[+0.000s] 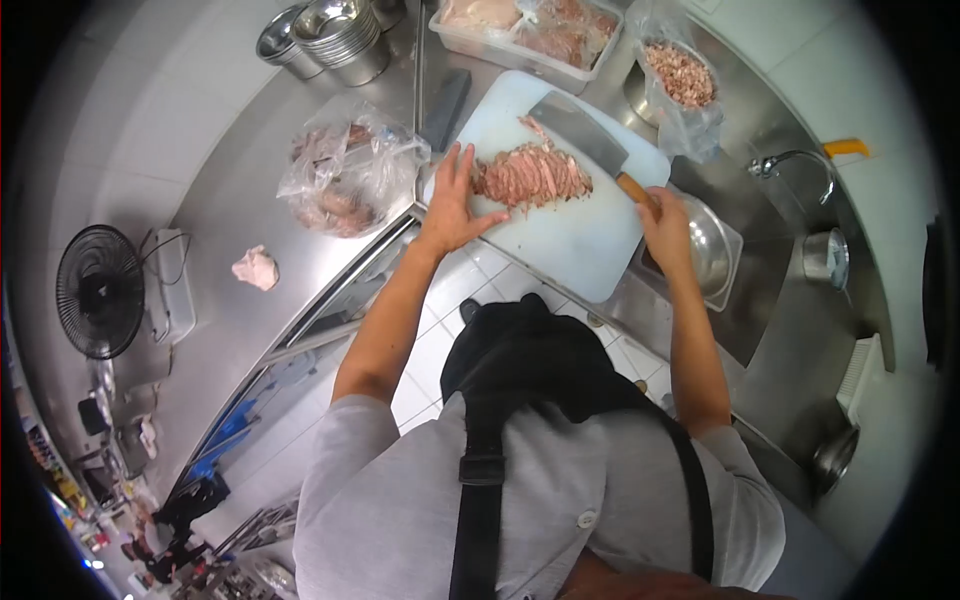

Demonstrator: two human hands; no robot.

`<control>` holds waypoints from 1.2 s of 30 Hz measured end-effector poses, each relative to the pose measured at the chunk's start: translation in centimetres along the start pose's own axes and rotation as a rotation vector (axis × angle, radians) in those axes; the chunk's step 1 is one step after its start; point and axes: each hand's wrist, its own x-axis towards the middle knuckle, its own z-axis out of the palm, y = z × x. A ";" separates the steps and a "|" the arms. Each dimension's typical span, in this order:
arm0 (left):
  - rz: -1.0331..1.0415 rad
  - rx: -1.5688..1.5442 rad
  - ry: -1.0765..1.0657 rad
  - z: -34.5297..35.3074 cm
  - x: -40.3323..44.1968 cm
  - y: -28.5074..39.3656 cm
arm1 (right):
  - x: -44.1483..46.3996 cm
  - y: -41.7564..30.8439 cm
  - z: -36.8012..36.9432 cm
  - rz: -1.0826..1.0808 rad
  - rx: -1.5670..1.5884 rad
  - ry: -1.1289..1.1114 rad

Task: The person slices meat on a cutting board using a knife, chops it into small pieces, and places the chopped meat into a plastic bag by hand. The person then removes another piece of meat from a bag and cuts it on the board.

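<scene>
Sliced meat (pixel 535 176) lies in a row on a white cutting board (pixel 560 250). My left hand (pixel 457 207) is at the left end of the meat, fingers spread, its fingertips at the board's edge. In my right hand (pixel 665 230) is the wooden handle of a cleaver (pixel 582 132). The broad blade lies low over the board, beyond the slices and pointing up-left. Whether it touches the board I cannot tell.
A clear bag of meat (pixel 345 180) and a lone pale piece (pixel 256 268) lie on the left counter. Behind the board stand a meat tub (pixel 530 45) and a bag of chopped meat (pixel 682 78). Steel bowls (pixel 345 40), a fan (pixel 100 290) and a faucet (pixel 800 165) stand around.
</scene>
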 end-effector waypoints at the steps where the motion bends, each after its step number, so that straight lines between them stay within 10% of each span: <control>1: 0.006 -0.013 -0.029 0.8 0.8 -0.4 | 1.5 0.0 0.5 0.022 -0.030 -0.063; 36: -0.205 0.028 0.241 14.0 2.5 8.3 | 8.5 -0.9 -0.1 -0.279 0.335 -0.648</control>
